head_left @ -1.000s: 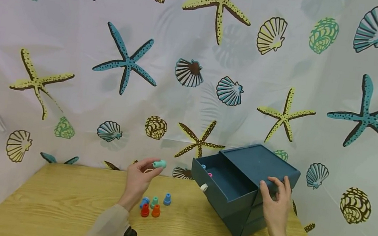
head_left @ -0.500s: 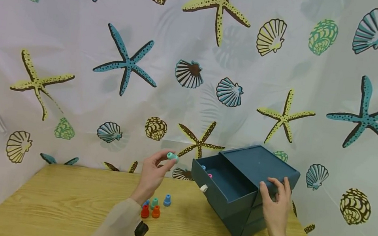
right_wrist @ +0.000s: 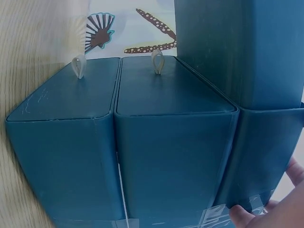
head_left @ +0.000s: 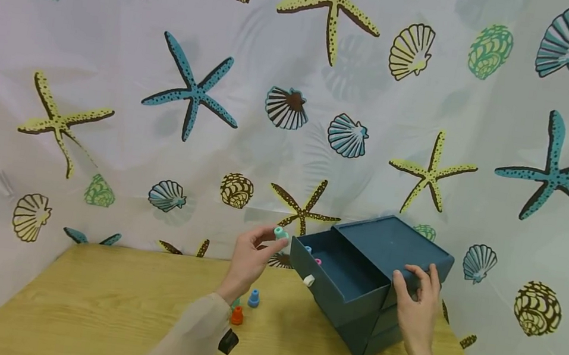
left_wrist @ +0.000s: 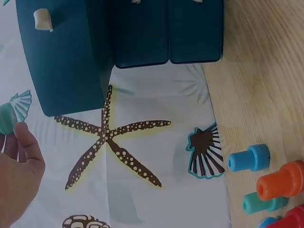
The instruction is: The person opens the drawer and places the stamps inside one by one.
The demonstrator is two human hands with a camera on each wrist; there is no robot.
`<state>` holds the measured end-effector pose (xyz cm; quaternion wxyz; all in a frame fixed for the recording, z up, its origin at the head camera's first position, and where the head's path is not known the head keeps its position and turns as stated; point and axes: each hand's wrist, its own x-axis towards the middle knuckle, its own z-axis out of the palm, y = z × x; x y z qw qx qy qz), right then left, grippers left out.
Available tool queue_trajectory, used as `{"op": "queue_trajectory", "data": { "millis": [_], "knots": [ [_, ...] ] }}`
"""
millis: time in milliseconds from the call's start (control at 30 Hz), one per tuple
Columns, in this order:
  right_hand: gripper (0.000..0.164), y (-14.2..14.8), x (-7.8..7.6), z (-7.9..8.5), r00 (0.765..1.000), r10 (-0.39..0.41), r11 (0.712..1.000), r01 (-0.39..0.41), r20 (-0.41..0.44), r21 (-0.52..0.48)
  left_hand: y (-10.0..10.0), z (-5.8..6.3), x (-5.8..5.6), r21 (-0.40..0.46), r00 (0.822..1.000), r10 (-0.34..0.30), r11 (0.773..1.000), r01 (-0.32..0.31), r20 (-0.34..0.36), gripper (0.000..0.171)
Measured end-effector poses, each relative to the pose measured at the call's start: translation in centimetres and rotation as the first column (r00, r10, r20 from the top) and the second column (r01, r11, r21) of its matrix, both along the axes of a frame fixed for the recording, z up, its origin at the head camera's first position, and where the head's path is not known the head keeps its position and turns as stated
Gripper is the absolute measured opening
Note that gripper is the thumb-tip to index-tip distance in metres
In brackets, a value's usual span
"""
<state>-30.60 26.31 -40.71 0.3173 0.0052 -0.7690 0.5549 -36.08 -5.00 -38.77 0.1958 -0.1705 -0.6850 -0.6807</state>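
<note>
Mint peg [head_left: 280, 233], smooth stepped cylinder, mid-frame in head view, just left of the drawer, clamped between the left hand's [head_left: 246, 256] thumb and fingers. Pale wood-grain counter [head_left: 101, 297] across bottom of frame. Stubby ridged pegs lower middle: orange [head_left: 237, 316], blue [head_left: 254, 299]. Right hand [head_left: 420, 312], lower right, fingers spread, tips on the edge of a flat-topped dark teal box [head_left: 394, 246]. Drawer [head_left: 321, 284] pulled out, white loop tab [head_left: 309, 280] on its front. Behind, wrinkled white cloth [head_left: 118, 47], starfish-and-shell print.
</note>
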Motion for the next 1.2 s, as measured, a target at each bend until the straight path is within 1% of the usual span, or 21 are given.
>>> {"op": "queue_trajectory", "data": {
  "millis": [133,300,400,633,867,1067,1200],
  "knots": [
    [0.043,0.1,-0.1,0.3,1.000,0.007,1.000,-0.007,-0.008,0.004,0.9,0.3,0.0,-0.008,0.999,-0.028,1.000,0.028,-0.021,0.027],
    [0.042,0.2,0.0,0.4,1.000,0.011,1.000,-0.011,-0.019,-0.003,1.9,0.6,0.0,-0.040,0.998,-0.048,0.998,0.047,-0.032,0.033],
    [0.042,0.2,0.0,0.5,1.000,0.009,1.000,-0.009,-0.017,-0.003,2.4,0.8,0.2,-0.064,0.998,-0.049,0.997,0.047,-0.043,0.035],
    [0.043,0.1,-0.1,0.5,1.000,0.012,1.000,-0.012,-0.011,-0.001,3.3,1.3,0.6,-0.074,0.995,-0.053,0.996,0.047,-0.085,0.025],
    [0.042,0.2,0.1,0.3,1.000,0.011,1.000,-0.011,-0.010,-0.002,4.6,1.7,0.7,-0.078,0.991,-0.051,0.996,0.041,-0.127,0.023],
    [0.042,0.2,0.2,0.1,1.000,0.007,1.000,-0.007,-0.003,0.002,5.8,2.0,0.6,-0.161,0.989,-0.040,0.987,0.016,-0.144,0.022],
    [0.042,0.2,0.1,0.1,1.000,0.003,1.000,-0.003,-0.006,0.010,6.3,2.0,0.2,-0.193,0.986,-0.068,0.980,0.038,-0.150,0.021]
  ]
}}
